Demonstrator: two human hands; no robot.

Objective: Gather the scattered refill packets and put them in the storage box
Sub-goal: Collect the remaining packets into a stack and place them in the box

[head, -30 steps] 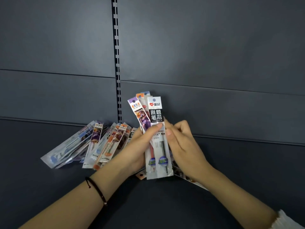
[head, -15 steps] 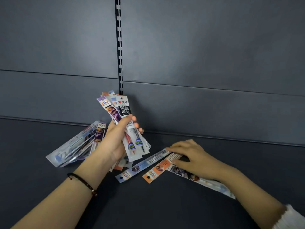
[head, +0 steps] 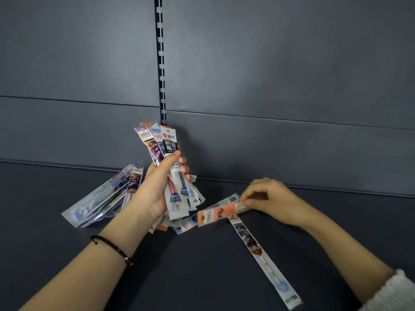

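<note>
My left hand (head: 155, 187) grips an upright bundle of refill packets (head: 167, 149), fanned at the top, above the dark shelf. My right hand (head: 269, 198) pinches the end of an orange packet (head: 219, 213) and lifts it off the shelf; the packet is blurred. A blue-ended packet (head: 190, 222) lies partly under it. Another long packet (head: 262, 259) lies flat, running toward the front right. A pile of packets (head: 105, 198) lies on the shelf left of my left hand. No storage box is in view.
The dark grey shelf surface (head: 202, 277) meets a panelled back wall (head: 269, 86). A slotted vertical rail (head: 160, 59) runs down the wall behind the bundle.
My right hand left the bundle, dropped to the shelf and picked up the orange packet by its end. My left hand carried the bundle leftward and keeps it upright.
</note>
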